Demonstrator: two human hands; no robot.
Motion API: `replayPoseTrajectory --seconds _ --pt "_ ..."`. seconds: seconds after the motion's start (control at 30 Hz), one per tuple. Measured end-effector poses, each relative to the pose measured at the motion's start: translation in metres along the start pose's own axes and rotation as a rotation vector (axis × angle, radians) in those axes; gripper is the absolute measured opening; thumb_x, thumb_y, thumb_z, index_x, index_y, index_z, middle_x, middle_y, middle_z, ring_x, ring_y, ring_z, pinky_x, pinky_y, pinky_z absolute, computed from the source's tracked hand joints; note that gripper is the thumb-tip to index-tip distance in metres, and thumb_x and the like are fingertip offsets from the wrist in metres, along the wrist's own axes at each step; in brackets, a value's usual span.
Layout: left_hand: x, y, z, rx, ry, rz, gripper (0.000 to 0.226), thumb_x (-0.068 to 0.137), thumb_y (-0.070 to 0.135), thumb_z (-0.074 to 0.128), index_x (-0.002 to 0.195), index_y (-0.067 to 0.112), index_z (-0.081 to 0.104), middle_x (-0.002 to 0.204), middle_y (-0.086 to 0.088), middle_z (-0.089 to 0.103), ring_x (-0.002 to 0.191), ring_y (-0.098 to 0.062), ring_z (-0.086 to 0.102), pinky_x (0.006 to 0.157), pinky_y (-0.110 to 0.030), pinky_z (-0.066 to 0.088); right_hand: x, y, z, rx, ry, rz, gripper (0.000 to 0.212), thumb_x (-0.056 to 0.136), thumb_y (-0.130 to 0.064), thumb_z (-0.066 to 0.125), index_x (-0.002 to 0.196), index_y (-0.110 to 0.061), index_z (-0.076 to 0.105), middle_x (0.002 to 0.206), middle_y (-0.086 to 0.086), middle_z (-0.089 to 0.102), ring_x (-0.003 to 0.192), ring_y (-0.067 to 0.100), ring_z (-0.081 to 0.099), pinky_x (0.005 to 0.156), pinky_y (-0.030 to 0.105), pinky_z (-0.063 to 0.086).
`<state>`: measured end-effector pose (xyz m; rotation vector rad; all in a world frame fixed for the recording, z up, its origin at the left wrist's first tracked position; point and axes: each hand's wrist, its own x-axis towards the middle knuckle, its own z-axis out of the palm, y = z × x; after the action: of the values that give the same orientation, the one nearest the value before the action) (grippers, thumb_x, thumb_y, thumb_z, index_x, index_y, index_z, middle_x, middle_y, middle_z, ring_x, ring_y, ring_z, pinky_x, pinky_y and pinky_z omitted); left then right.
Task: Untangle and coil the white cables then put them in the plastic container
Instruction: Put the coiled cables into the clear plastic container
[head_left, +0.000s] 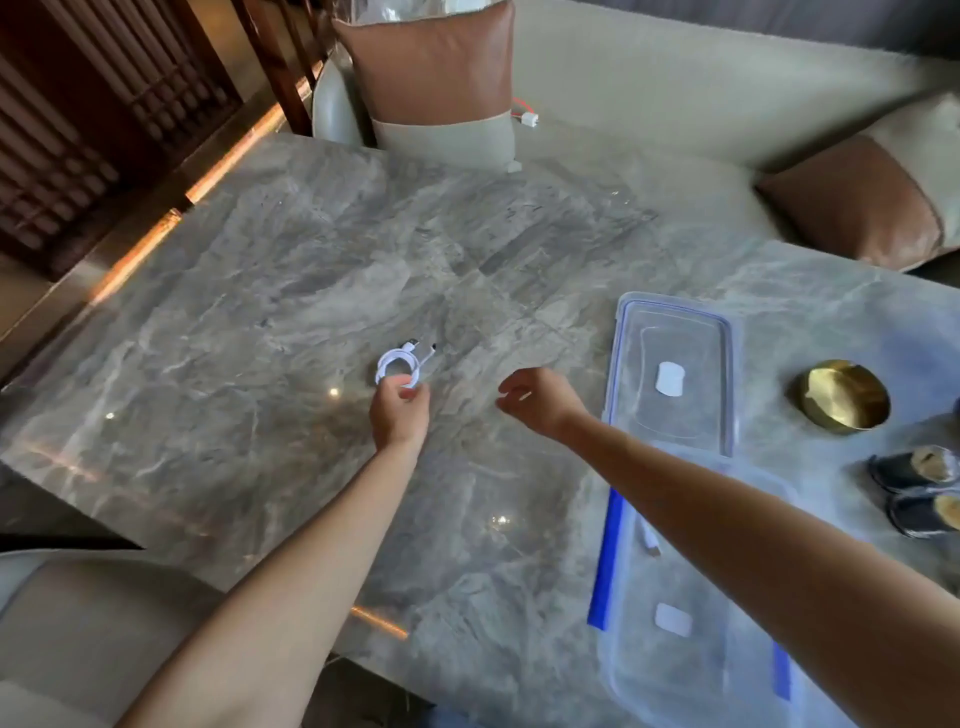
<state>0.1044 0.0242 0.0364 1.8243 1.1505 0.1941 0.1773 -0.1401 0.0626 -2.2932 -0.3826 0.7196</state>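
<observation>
A white cable, wound into a small coil with both plugs poking out at the top right, is pinched at its near edge by my left hand over the middle of the marble table. My right hand hovers a little to the right, fingers loosely curled, holding nothing. The clear plastic container with blue clips stands at the near right, partly behind my right forearm; part of another white cable shows inside it. Its clear lid lies flat just beyond it.
A gold bowl and two dark cups sit at the right edge. A sofa with brown-and-cream cushions runs behind the table. A pale chair stands at the near left.
</observation>
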Motion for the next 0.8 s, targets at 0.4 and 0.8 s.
replayPoseTrajectory --seconds 0.4,0.8 --pt "0.106 -0.031 -0.014 0.151 -0.217 0.036 0.026 0.082 0.006 0.057 0.107 0.001 0.064 0.104 -0.021 0.068 0.095 -0.033 0.062 0.083 -0.039 0.046 0.076 -0.065 0.111 0.637 -0.028 0.397 0.019 0.091 -0.012 0.056 0.109 -0.013 0.062 0.084 0.010 0.060 0.055 0.015 0.053 0.052 0.025 0.048" --pt "0.045 0.020 -0.035 -0.296 -0.588 -0.229 0.017 0.095 0.019 0.049 0.080 0.024 0.057 0.076 -0.001 0.062 0.067 -0.014 0.059 0.067 -0.028 0.051 0.043 -0.036 0.055 0.591 -0.088 0.313 0.019 0.089 -0.013 0.061 0.072 -0.016 0.053 0.066 0.004 0.059 0.038 -0.003 0.054 0.039 0.011 0.040"
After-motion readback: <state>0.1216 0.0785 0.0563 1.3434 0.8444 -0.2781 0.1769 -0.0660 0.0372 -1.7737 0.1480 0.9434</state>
